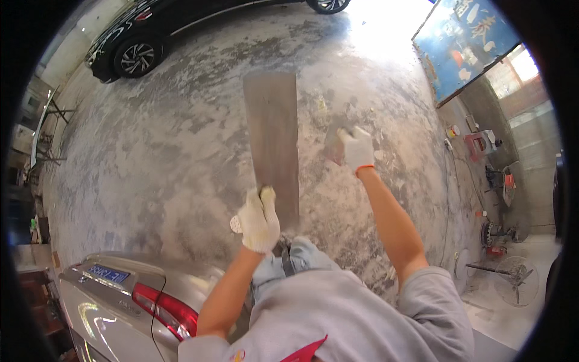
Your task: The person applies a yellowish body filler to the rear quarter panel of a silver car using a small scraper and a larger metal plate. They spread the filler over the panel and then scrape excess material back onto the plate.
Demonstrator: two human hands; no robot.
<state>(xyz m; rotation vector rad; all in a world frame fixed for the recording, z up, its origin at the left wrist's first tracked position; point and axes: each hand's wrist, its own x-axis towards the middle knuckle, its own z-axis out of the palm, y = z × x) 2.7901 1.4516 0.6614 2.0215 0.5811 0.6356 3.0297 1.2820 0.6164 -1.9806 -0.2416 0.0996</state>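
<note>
A long, flat grey panel (272,127) stretches away in front of my legs. My left hand (259,223), in a white knit glove, is closed at its left edge, toward the near end. Beside the palm shows part of a round white disc (236,225) with small holes; I cannot tell whether the hand holds it. To the right of the panel and apart from it, my right hand (358,148) is in a white glove with an orange cuff. Its fingers are curled round a thin, greyish piece (335,145), too blurred to name.
A silver car (120,295) stands close at my lower left. Farther off at the upper left is a black car (181,21). A blue painted board (458,51) rises at the upper right, and a floor fan (515,280) stands at the lower right. The concrete floor (157,157) is patchy.
</note>
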